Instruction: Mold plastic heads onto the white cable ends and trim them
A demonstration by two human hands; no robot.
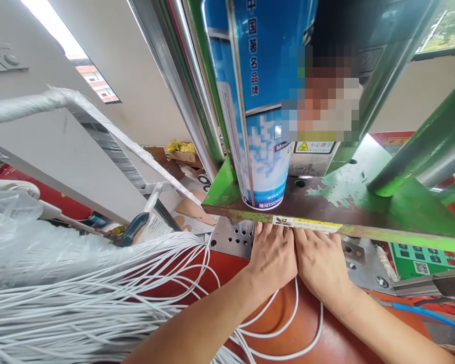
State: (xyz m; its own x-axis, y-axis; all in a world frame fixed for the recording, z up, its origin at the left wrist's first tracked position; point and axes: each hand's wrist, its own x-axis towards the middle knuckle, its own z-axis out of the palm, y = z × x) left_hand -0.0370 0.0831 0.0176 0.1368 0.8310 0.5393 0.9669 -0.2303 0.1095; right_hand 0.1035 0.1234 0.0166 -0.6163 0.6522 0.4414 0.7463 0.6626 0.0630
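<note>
My left hand (pixel 273 255) and my right hand (pixel 320 258) lie side by side, touching, palms down over the steel die plate (pixel 230 237) of a green press. Their fingers reach forward, and the tips are hidden beneath the press's green upper platen (pixel 358 202). Thin white cables (pixel 296 303) run up from the red work surface (pixel 284 323) and vanish under both hands, which look closed on them. What the fingertips touch cannot be seen.
A blue can (pixel 263 156) stands on the platen beside a warning label (pixel 314 147). A large bundle of white cables (pixel 79 308) fills the left side. Steel guide columns (pixel 178 76) rise behind. A green control panel (pixel 420 258) and a blue hose (pixel 428 310) are at right.
</note>
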